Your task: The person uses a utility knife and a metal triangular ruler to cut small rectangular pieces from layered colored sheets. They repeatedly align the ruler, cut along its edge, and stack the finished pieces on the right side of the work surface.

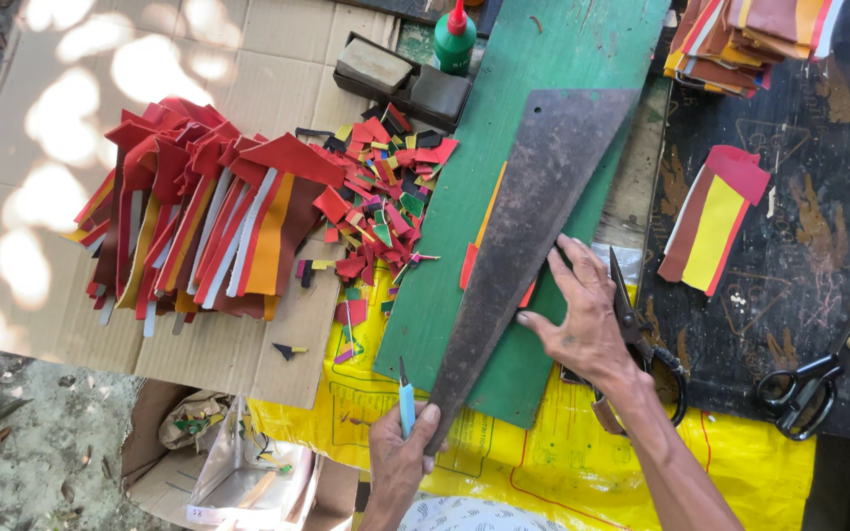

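The right hand lies flat with fingers spread on a long, tapered, rusty metal plate, pressing it down on the green cutting board. Under the plate a strip of red and orange sheet material shows at its left edge. The left hand, near the plate's narrow near end, is closed around a small knife with a light blue handle, its blade pointing to the far side.

The risks I judge from here: if the spread hand presses unevenly, the plate could slide on the board and the strip would be cut crooked. The fingertips sit close to the plate's left edge (exactly where the blade would run), so a slip could reach them. The black-handled scissors, just right of the hand, could be knocked.
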